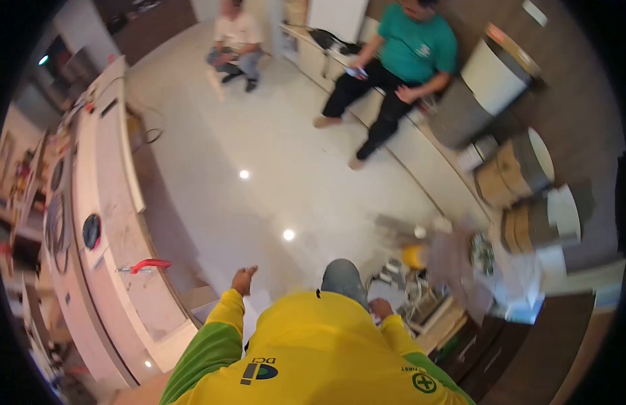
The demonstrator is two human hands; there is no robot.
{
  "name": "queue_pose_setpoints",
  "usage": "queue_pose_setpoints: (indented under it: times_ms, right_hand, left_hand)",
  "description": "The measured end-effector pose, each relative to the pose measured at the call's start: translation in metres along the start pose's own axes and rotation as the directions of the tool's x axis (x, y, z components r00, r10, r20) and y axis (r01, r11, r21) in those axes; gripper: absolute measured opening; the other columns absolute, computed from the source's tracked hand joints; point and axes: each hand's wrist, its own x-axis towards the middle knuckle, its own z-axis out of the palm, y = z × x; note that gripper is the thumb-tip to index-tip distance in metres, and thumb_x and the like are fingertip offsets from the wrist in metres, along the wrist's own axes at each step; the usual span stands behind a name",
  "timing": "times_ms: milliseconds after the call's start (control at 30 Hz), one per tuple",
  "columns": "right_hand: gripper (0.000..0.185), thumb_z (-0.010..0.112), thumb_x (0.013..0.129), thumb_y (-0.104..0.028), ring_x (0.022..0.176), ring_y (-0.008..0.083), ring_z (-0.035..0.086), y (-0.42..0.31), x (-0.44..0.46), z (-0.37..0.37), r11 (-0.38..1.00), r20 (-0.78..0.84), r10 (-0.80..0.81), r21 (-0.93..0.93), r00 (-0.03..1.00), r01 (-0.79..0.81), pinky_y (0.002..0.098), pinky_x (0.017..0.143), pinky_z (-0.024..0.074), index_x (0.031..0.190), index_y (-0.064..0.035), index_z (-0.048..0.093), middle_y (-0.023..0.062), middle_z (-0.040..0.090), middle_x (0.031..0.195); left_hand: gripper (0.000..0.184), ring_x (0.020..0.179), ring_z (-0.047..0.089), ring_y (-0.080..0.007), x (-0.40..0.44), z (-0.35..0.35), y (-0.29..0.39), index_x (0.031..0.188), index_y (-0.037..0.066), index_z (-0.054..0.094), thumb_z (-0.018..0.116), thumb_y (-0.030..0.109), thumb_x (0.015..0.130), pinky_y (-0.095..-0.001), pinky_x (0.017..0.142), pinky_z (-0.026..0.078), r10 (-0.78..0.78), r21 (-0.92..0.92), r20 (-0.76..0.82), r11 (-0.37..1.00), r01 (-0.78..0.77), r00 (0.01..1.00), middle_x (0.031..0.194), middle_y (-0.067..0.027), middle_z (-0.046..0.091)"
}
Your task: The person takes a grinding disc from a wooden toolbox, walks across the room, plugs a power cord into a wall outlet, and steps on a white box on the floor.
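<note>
My left hand [243, 280] hangs out in front of my yellow and green sleeve, over the pale floor. Its fingers point forward and look stretched out, with nothing in them. To its left runs a long wooden workbench [117, 169], where a red clamp [149, 266] sits at the edge. My right hand [380, 308] is low at my right side, small and blurred, so its fingers cannot be made out. Closest to it is a jumble of tools and metal pieces [411, 293]. My bent knee [345, 280] shows between both hands.
A person in a green shirt [418, 44] sits on a low ledge ahead, and another in a light shirt [237, 34] sits farther back. Rolled sheets [515, 169] stand at right. A coiled black cable [91, 231] lies on the bench. Plastic bags [515, 280] are heaped at right.
</note>
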Motion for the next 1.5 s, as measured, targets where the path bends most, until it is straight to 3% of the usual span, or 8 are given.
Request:
queue_pose_setpoints:
  times_ms: [267, 367, 600, 733, 933, 1167, 1333, 1500]
  right_hand:
    - [0.010, 0.059, 0.077, -0.018, 0.073, 0.0251, 0.063, 0.079, 0.125, -0.057, 0.997, 0.301, -0.049, -0.039, 0.952, 0.064, 0.0426, 0.061, 0.0509, 0.078, -0.0108, 0.066, 0.0077, 0.064, 0.076]
    - [0.008, 0.058, 0.078, -0.014, 0.058, 0.0229, 0.059, 0.121, 0.180, -0.082, 0.687, 0.137, -0.629, -0.363, 0.765, 0.630, 0.0374, 0.048, 0.0478, 0.079, -0.0086, 0.063, 0.0078, 0.061, 0.072]
    - [0.011, 0.066, 0.068, -0.026, 0.059, 0.0291, 0.061, 0.181, 0.319, -0.193, 0.994, 0.150, -0.098, -0.040, 0.984, 0.105, 0.0447, 0.056, 0.0510, 0.070, -0.0152, 0.067, 0.0050, 0.065, 0.074]
    - [0.010, 0.058, 0.077, -0.017, 0.063, 0.0180, 0.064, 0.162, 0.382, -0.277, 0.597, 0.583, -0.401, -0.419, 0.707, 0.684, 0.0342, 0.052, 0.0491, 0.074, -0.0089, 0.064, 0.0051, 0.066, 0.074]
    - [0.011, 0.061, 0.079, -0.020, 0.067, 0.0181, 0.062, 0.066, 0.513, -0.332, 0.837, 0.476, 0.225, 0.353, 0.850, -0.419, 0.0345, 0.051, 0.0478, 0.084, -0.0113, 0.064, 0.0035, 0.064, 0.080]
    - [0.024, 0.057, 0.087, -0.023, 0.075, 0.0190, 0.062, -0.081, 0.637, -0.361, 0.746, 0.436, 0.148, 0.540, 0.887, -0.390, 0.0381, 0.061, 0.0507, 0.106, -0.0089, 0.057, 0.0060, 0.063, 0.089]
    - [0.033, 0.051, 0.085, -0.037, 0.083, 0.0306, 0.064, -0.068, 0.764, -0.329, 0.660, 0.603, -0.513, -0.177, 0.611, 0.730, 0.0470, 0.068, 0.0501, 0.098, -0.0095, 0.063, 0.0120, 0.066, 0.095]
    - [0.035, 0.052, 0.082, -0.041, 0.086, 0.0337, 0.063, -0.089, 0.850, -0.350, 0.500, 0.730, -0.415, -0.316, 0.544, 0.806, 0.0496, 0.069, 0.0496, 0.091, -0.0104, 0.066, 0.0139, 0.066, 0.095]
  left_hand:
    - [0.078, 0.108, 0.057, -0.0372, -0.022, 0.023, -0.017, 0.127, -0.006, 0.050, 0.065, 0.053, 0.078, -0.0428, 0.085, 0.051, -0.196, -0.027, -0.174, 0.981, 0.195, 0.965, 0.118, -0.0258, 0.057]
    - [0.076, 0.109, 0.057, -0.0377, -0.001, 0.032, 0.000, 0.125, -0.006, 0.052, 0.063, 0.053, 0.079, -0.0428, 0.087, 0.050, -0.415, -0.240, -0.180, 0.898, 0.369, 0.892, 0.118, -0.0272, 0.058]
    - [0.082, 0.119, 0.052, -0.0363, 0.056, -0.015, 0.195, 0.127, -0.006, 0.051, 0.063, 0.058, 0.077, -0.0393, 0.099, 0.042, -0.237, -0.098, -0.318, 0.971, 0.217, 0.918, 0.130, -0.0240, 0.053]
    - [0.087, 0.118, 0.052, -0.0369, 0.082, -0.052, 0.294, 0.133, -0.005, 0.045, 0.062, 0.059, 0.078, -0.0411, 0.097, 0.042, -0.193, -0.426, -0.302, 0.903, 0.049, 0.934, 0.129, -0.0244, 0.053]
    - [0.091, 0.122, 0.049, -0.0388, 0.118, -0.057, 0.271, 0.135, -0.003, 0.044, 0.061, 0.064, 0.076, -0.0418, 0.103, 0.038, -0.167, -0.318, -0.503, 0.948, -0.002, 0.848, 0.132, -0.0248, 0.051]
    - [0.047, 0.126, 0.044, -0.0415, 0.139, -0.029, 0.112, 0.132, 0.034, 0.053, 0.038, 0.054, 0.093, -0.0466, 0.107, 0.035, -0.388, 0.050, -0.108, 0.917, 0.395, 0.915, 0.136, -0.0260, 0.044]
    - [0.050, 0.125, 0.044, -0.0417, 0.162, -0.119, 0.141, 0.134, 0.032, 0.051, 0.046, 0.054, 0.090, -0.0459, 0.106, 0.035, -0.488, -0.222, -0.127, 0.863, 0.455, 0.864, 0.135, -0.0255, 0.046]
    - [0.062, 0.122, 0.048, -0.0387, 0.273, -0.250, 0.190, 0.133, 0.022, 0.053, 0.056, 0.058, 0.082, -0.0426, 0.104, 0.037, -0.309, -0.257, -0.360, 0.940, 0.225, 0.880, 0.132, -0.0231, 0.050]
